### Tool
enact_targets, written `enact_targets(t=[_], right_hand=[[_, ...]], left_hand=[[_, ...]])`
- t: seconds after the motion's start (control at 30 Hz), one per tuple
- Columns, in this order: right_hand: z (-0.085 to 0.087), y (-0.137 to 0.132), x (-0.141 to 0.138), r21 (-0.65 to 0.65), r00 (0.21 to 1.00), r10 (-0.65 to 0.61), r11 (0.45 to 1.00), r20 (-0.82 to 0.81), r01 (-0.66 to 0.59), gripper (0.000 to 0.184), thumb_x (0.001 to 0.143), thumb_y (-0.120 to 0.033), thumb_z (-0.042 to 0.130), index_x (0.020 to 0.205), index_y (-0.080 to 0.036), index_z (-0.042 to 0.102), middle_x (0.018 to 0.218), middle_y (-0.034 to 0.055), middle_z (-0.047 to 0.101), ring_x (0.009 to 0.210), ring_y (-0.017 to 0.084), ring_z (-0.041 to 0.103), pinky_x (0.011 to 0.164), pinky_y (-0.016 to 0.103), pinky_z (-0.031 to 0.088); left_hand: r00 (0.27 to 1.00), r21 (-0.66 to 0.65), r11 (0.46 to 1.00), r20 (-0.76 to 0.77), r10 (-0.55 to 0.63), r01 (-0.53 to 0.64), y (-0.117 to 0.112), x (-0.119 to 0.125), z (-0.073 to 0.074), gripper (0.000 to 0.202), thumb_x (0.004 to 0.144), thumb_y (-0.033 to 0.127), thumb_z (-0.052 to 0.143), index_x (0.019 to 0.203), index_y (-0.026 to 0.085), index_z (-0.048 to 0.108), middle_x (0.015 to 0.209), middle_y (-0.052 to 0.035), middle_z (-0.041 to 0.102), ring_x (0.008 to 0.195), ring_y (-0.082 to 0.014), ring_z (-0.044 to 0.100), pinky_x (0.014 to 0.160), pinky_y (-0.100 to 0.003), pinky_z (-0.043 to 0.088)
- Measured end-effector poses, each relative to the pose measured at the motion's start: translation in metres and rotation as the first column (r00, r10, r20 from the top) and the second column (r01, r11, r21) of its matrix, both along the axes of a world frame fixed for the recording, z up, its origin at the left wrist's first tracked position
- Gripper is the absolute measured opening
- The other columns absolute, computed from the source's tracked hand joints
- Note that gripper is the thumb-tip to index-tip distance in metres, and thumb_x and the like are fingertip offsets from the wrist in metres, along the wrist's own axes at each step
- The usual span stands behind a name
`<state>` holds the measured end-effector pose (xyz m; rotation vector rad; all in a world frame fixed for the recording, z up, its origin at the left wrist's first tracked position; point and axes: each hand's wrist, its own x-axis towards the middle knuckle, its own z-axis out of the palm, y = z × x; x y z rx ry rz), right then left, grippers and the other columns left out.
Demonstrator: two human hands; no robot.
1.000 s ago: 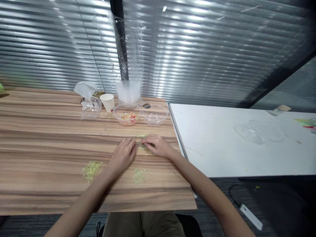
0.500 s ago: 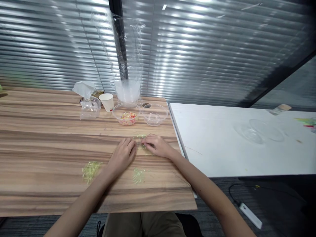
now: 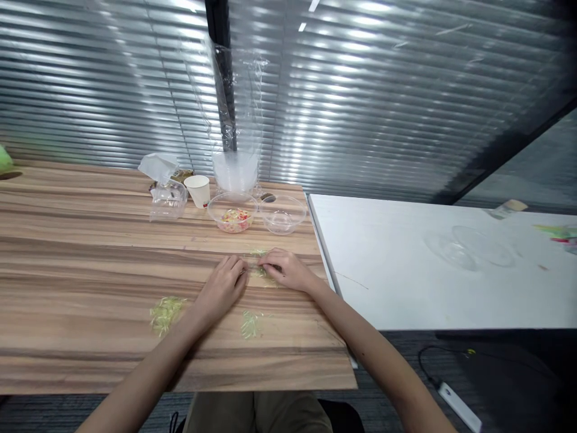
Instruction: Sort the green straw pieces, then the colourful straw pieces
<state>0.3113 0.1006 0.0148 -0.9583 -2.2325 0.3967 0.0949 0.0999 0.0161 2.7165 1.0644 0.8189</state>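
Observation:
Both of my hands rest on the wooden table [image 3: 90, 240], fingertips meeting over a small heap of pale green strips [image 3: 258, 272]. My left hand [image 3: 223, 287] has its fingers curled down, pinching at the heap's left side. My right hand [image 3: 286, 270] is curled too, fingertips pressed on the strips; what either hand grips is too small to see. Two more green piles lie nearer me: one [image 3: 165, 311] at the left, a smaller one [image 3: 250, 323] below my hands.
Behind my hands stand a clear bowl with coloured bits [image 3: 232, 211], an empty clear bowl [image 3: 282, 214], a paper cup [image 3: 199, 190], a clear box [image 3: 167, 201] and stacked bowls in a plastic sleeve [image 3: 235, 168]. A white table [image 3: 406, 270] adjoins at right.
My hands stay at the same heap of strips; only the view has tilted slightly.

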Motion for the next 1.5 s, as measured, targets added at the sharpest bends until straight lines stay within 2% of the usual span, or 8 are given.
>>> enact_targets(t=[0.33, 0.7, 0.87, 1.17, 1.4, 1.5], right_hand=[[0.002, 0.000, -0.001, 0.048, 1.000, -0.012, 0.999, 0.020, 0.011, 0.021, 0.088, -0.006, 0.052, 0.097, -0.014, 0.070, 0.096, 0.0094, 0.073, 0.090, 0.020, 0.066, 0.084, 0.034, 0.052], [0.000, 0.001, -0.001, 0.045, 1.000, -0.005, 0.999, -0.002, 0.005, 0.022, 0.090, -0.008, 0.052, 0.100, -0.016, 0.070, 0.099, 0.0090, 0.074, 0.093, 0.020, 0.067, 0.085, 0.034, 0.053], [0.001, 0.001, -0.001, 0.057, 1.000, 0.000, 0.998, -0.001, 0.000, 0.021, 0.089, -0.008, 0.052, 0.099, -0.015, 0.069, 0.098, 0.0094, 0.074, 0.093, 0.020, 0.067, 0.085, 0.034, 0.053], [0.002, 0.000, -0.003, 0.068, 1.000, 0.016, 0.998, -0.006, -0.015, 0.023, 0.088, -0.005, 0.052, 0.098, -0.016, 0.069, 0.096, 0.0076, 0.074, 0.091, 0.019, 0.067, 0.083, 0.032, 0.054], [0.000, 0.000, -0.003, 0.084, 1.000, 0.012, 0.996, -0.004, -0.011, 0.023, 0.088, -0.005, 0.052, 0.097, -0.016, 0.069, 0.096, 0.0071, 0.074, 0.090, 0.019, 0.067, 0.082, 0.032, 0.054], [0.000, 0.001, -0.003, 0.090, 1.000, 0.015, 0.996, -0.002, -0.015, 0.022, 0.088, -0.005, 0.051, 0.097, -0.015, 0.069, 0.095, 0.0078, 0.074, 0.090, 0.019, 0.067, 0.081, 0.031, 0.053]], left_hand=[[1.000, -0.038, 0.999, -0.017, 0.004, -0.005, -0.006, 0.000, 0.003, 0.017, 0.095, 0.017, 0.037, 0.084, 0.019, 0.050, 0.087, -0.0081, 0.056, 0.086, -0.0243, 0.051, 0.079, -0.039, 0.047], [1.000, -0.070, 0.997, -0.010, -0.015, 0.014, -0.001, -0.012, 0.000, 0.020, 0.096, 0.018, 0.036, 0.082, 0.020, 0.050, 0.085, -0.0063, 0.058, 0.082, -0.0222, 0.052, 0.077, -0.036, 0.047], [1.000, -0.052, 0.999, -0.015, -0.008, 0.008, -0.004, -0.017, 0.002, 0.022, 0.097, 0.020, 0.034, 0.081, 0.020, 0.049, 0.085, -0.0069, 0.057, 0.082, -0.0236, 0.052, 0.075, -0.038, 0.047], [0.997, 0.016, 0.999, -0.068, 0.043, -0.042, -0.023, -0.035, 0.006, 0.024, 0.098, 0.022, 0.032, 0.081, 0.021, 0.050, 0.082, -0.0055, 0.056, 0.078, -0.0236, 0.052, 0.075, -0.038, 0.045], [0.995, 0.039, 0.998, -0.077, 0.060, -0.057, -0.025, -0.051, 0.003, 0.026, 0.100, 0.027, 0.033, 0.080, 0.022, 0.048, 0.080, -0.0045, 0.056, 0.077, -0.0232, 0.054, 0.073, -0.037, 0.045], [0.994, 0.089, 0.995, -0.099, 0.051, -0.042, -0.026, -0.056, 0.005, 0.026, 0.100, 0.027, 0.033, 0.081, 0.021, 0.050, 0.081, -0.0048, 0.057, 0.078, -0.0239, 0.054, 0.074, -0.038, 0.045]])
